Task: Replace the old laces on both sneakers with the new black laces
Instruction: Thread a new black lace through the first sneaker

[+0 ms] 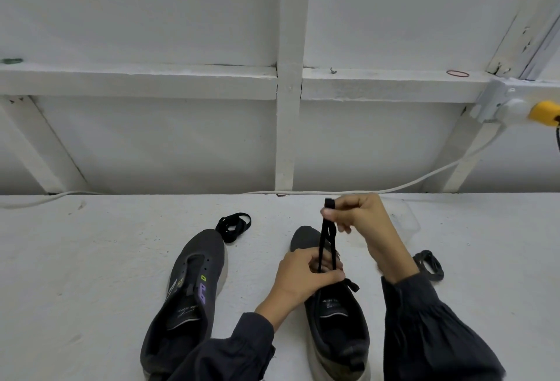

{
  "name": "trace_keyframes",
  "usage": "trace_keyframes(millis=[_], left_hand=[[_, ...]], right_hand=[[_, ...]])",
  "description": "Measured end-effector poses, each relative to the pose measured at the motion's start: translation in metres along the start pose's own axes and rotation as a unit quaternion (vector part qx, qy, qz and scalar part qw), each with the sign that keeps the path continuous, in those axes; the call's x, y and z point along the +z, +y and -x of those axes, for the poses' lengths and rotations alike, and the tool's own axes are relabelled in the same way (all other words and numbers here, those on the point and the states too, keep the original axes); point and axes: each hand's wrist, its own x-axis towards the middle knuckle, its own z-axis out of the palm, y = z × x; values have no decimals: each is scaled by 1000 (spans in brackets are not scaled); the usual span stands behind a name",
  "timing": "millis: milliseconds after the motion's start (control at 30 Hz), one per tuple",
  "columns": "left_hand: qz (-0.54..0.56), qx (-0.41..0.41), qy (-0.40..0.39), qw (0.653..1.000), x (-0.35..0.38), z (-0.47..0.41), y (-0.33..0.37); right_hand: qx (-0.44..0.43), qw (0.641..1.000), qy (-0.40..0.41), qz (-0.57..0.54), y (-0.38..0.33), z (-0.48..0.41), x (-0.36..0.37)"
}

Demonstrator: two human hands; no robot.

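Two dark grey sneakers stand side by side on a white surface, toes pointing away from me. The left sneaker [189, 286] has bare eyelets and no lace. Over the right sneaker [333, 314], my right hand [360, 217] pinches the two strands of a black lace [327, 244] and holds them up taut. My left hand [306, 277] rests on that shoe's eyelet area and pinches the lace where it leaves the shoe. A coiled black lace [233, 226] lies beyond the left sneaker's toe. Another black lace bundle [428, 264] lies to the right, partly hidden by my right sleeve.
A white wall with painted wooden framing [288, 126] rises right behind the surface. A white cable [424, 177] runs along its base to a socket with a yellow plug [544, 112] at the right. A clear plastic wrapper [406, 220] lies behind my right hand.
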Motion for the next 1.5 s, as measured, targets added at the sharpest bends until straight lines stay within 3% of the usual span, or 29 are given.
trace_keyframes(millis=[200, 333, 400, 467, 567, 633, 700, 767, 833, 1000, 1167, 1300, 1500], left_hand=[[8, -4, 2, 1000, 0, 2, -2], [-1, -11, 0, 1000, 0, 3, -4], [-12, -11, 4, 1000, 0, 2, -6], [-13, -10, 10, 1000, 1, 2, -8], [-16, -8, 12, 1000, 2, 1, -9], [-26, -6, 13, 1000, 1, -1, -9], [-28, -6, 11, 1000, 2, -1, -8], [-23, -8, 16, 1000, 3, -1, -9], [-18, -8, 23, 1000, 3, 0, -7], [-33, 3, 50, 998, 7, 0, -8], [-9, 1, 68, 998, 9, 2, -9], [-14, -4, 66, 998, 9, 2, -10], [-28, -13, 35, 999, 5, 0, -8]], right_hand=[[-27, 994, 55, -87, -26, -41, 4], [-29, 995, 60, -80, -5, -52, 8], [13, 999, 21, -24, 9, -47, 2], [85, 990, -36, 103, 19, -38, -8], [197, 922, -173, 283, 29, -14, -18], [215, 903, -221, 299, 32, 2, -19], [187, 932, -171, 258, 35, 12, -19], [152, 966, -69, 196, 36, 18, -19], [134, 976, -19, 168, 35, 22, -24], [145, 959, -147, 196, 35, 34, -20], [80, 981, -109, 143, 42, 35, -5], [38, 996, 7, 79, 45, 30, 0], [26, 1000, -6, 12, 29, 23, 4]])
